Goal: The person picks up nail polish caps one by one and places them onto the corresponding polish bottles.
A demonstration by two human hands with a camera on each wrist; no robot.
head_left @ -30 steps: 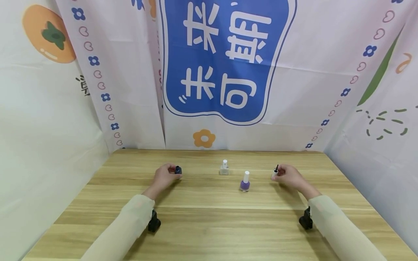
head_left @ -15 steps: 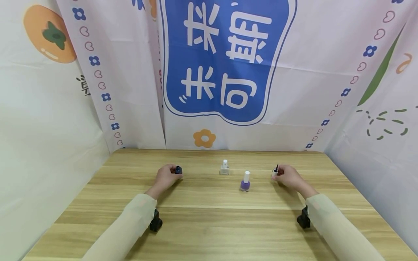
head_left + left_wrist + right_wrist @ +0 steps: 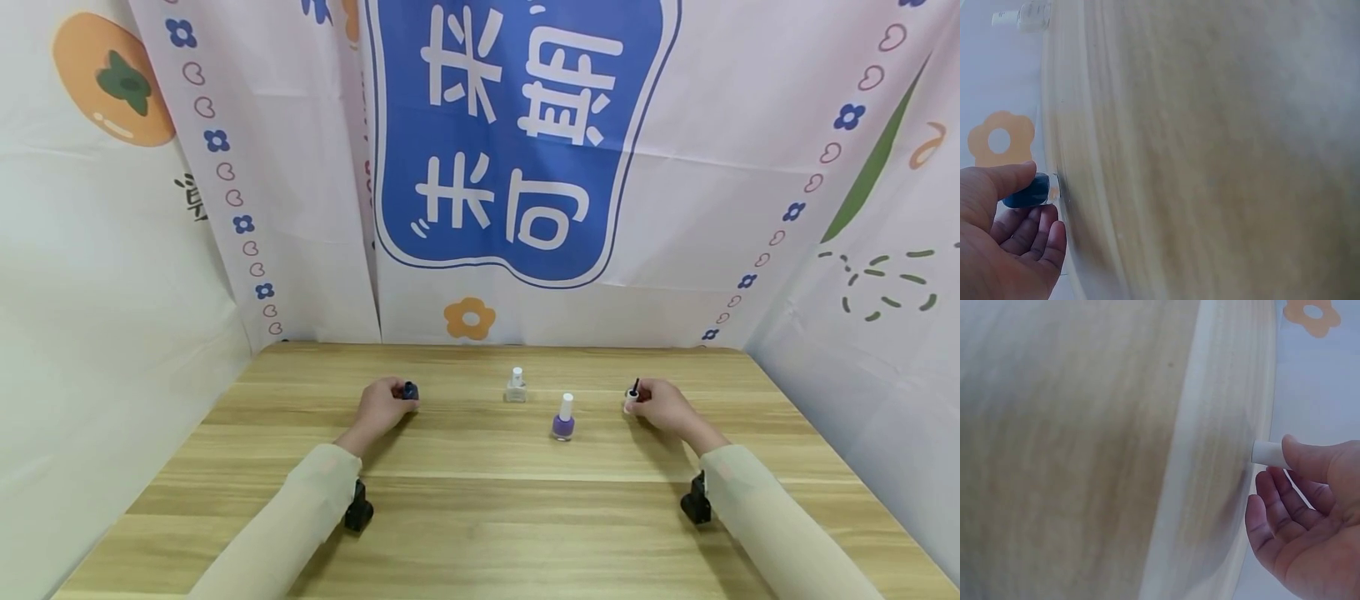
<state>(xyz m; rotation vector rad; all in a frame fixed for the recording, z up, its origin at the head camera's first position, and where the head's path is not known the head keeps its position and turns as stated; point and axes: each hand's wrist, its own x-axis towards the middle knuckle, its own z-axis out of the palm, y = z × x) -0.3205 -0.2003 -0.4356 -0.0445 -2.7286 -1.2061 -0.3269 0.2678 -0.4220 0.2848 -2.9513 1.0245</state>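
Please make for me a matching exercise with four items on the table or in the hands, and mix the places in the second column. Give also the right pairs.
Column one
1. Dark blue nail polish bottle
2. White cap with brush
3. Clear nail polish bottle
4. Purple nail polish bottle

Column two
A. Standing capped, nearer to the person
B. In the left hand, uncapped
C. Standing capped, farther from the person
D. In the right hand

Right pairs: 1-B, 2-D, 3-C, 4-A
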